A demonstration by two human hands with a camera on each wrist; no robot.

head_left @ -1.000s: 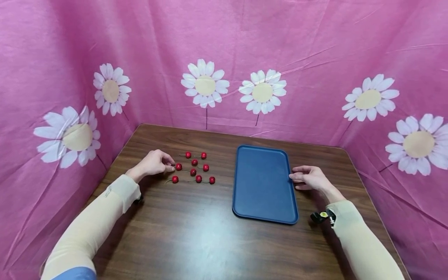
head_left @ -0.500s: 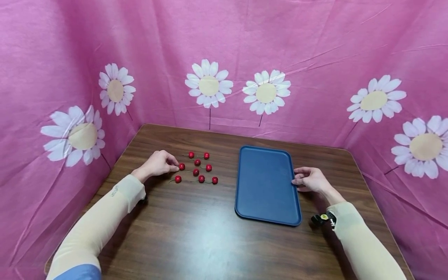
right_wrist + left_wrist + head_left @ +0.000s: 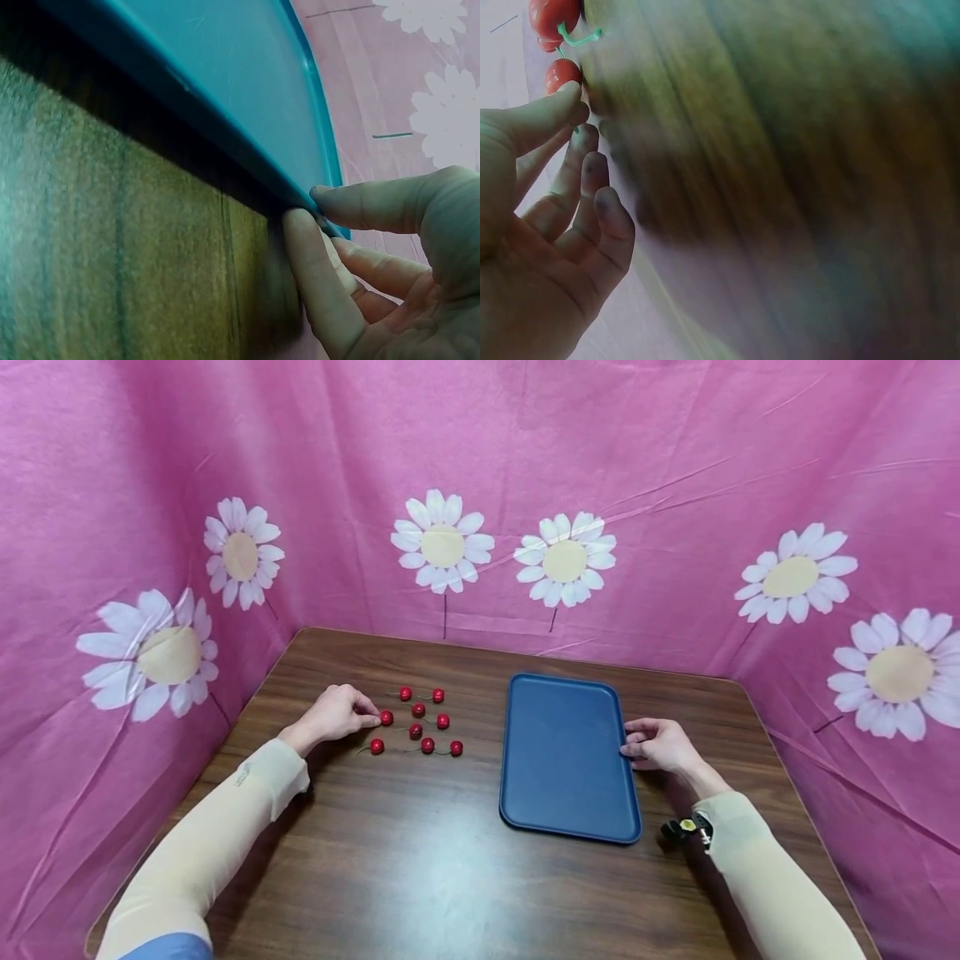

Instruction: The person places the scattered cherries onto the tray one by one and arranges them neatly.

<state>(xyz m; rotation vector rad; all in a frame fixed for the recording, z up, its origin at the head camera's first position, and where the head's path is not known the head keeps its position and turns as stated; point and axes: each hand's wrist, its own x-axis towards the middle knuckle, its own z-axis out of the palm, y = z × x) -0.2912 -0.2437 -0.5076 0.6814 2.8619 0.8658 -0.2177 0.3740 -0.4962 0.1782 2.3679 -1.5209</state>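
Observation:
Near the left side of the table, my left hand [image 3: 335, 714] pinches the stem of a red cherry [image 3: 386, 717] between thumb and fingertips. A bit of green stem pokes out below the fingertips in the left wrist view, and that cherry [image 3: 562, 73] sits just beyond them. More red cherries [image 3: 418, 710] with thin stems lie close together to its right. My right hand [image 3: 664, 746] grips the right rim of a flat blue tray [image 3: 566, 760]. In the right wrist view, the thumb touches the top of the tray rim [image 3: 247, 150], with a finger against its outer side.
The brown wooden table [image 3: 360, 877] bears the tray and cherries. A pink curtain [image 3: 637, 435] printed with white daisies surrounds its back and sides. A small black device [image 3: 678, 831] hangs at the right wrist.
My left fingertips have edged right, closer to the cherry. The right hand stays at the tray rim, and the head view has shifted slightly.

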